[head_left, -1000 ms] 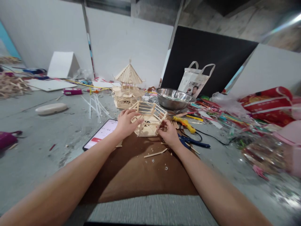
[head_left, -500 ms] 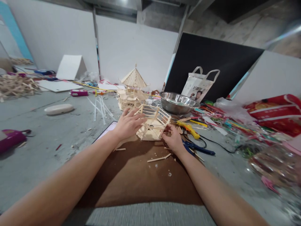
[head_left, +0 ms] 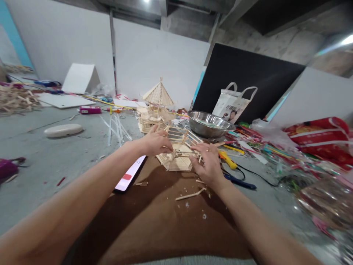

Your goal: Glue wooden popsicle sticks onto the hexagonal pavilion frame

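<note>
A six-sided model of pale wooden sticks, with a slatted floor and railings, stands on a brown board. My left hand curls over its left side, fingertips pinched on the stick railing. At the right side, my right hand grips the model, fingers bent over the top and the thumb near the front. The fingers partly hide both sides. Right behind stands a finished-looking stick pavilion with a pointed roof. A lit phone lies under my left forearm.
Right of the model lie a yellow-handled glue gun and dark blue pliers. A steel bowl and a white bag stand behind. Clear glue sticks and a white oval case lie left. Broken sticks litter the board.
My left hand has gone from flat and spread to curled on the model's side. My right hand has moved up over the right railing. More of the phone and the model's floor shows.
</note>
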Demonstrator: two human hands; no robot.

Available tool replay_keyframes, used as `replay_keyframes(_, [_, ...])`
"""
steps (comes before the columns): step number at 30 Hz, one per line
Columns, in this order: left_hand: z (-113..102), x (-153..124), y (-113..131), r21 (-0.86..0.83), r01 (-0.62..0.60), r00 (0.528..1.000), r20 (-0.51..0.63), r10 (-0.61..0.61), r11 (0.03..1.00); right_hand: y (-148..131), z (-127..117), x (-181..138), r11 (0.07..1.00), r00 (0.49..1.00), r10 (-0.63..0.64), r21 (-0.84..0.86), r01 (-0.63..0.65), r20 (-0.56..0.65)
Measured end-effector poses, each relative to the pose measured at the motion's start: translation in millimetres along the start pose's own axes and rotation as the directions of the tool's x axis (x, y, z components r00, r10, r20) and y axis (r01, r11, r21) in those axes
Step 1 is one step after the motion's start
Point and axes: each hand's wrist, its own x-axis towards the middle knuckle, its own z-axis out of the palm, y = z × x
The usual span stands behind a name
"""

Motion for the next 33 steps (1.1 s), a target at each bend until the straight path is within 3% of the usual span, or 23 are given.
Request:
replay_keyframes(3, [-1, 1, -2, -0.009, -0.008, 0.999, 0.047, 0.009, 1.000, -14, 4, 16, 0.999, 0.991, -0.046, -0.017, 0.049, 0.127])
replay_keyframes(8, [1, 1, -4, -0.017, -0.020, 0.999, 0.028, 0.020, 1.000, -23, 19, 29, 1.000, 0.970, -0.010, 0.029, 0.003, 0.242])
replay_keyframes(24, [8, 5, -9, -0.113, -0.091, 0.994, -0.065, 0.084, 0.989, -29, 19, 30, 0.991, 0.940, 0.085, 0.070, -0.114, 0.329])
replay_keyframes(33, [7, 5, -7, -0.182, -0.050, 0.999, -0.023, 0.047, 0.982, -31, 20, 28, 0.990, 0.949, 0.113, 0.043, -0.132, 0.294])
